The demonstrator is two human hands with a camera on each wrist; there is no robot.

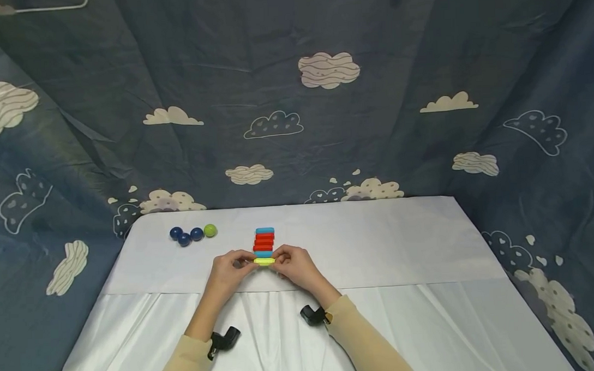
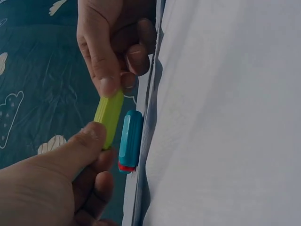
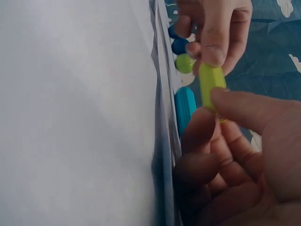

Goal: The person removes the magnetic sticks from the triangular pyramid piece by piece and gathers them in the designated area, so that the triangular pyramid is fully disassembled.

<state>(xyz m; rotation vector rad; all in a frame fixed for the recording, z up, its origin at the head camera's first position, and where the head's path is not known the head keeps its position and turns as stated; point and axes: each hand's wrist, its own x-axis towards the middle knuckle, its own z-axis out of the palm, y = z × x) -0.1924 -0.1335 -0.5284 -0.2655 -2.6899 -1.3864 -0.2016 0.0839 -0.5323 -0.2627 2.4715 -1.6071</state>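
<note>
A short yellow ridged plastic bar (image 1: 264, 261) is held lengthwise between both hands, lying level from left to right. My left hand (image 1: 229, 272) pinches one end between thumb and fingers. At the other end, my right hand (image 1: 296, 266) pinches it the same way. In the left wrist view the yellow bar (image 2: 109, 115) is apart from a blue bar (image 2: 131, 139), with a bit of red behind it. Beyond the hands in the head view, red bars (image 1: 264, 242) lie in a row between a near blue bar (image 1: 263, 254) and a far blue bar (image 1: 265, 230).
Dark blue balls (image 1: 184, 239) and a green ball (image 1: 210, 230) sit at the back left of the white-covered table (image 1: 377, 242). A dark cloth with clouds (image 1: 276, 164) hangs behind the table and at its sides. Each wrist wears a small black camera (image 1: 226, 339).
</note>
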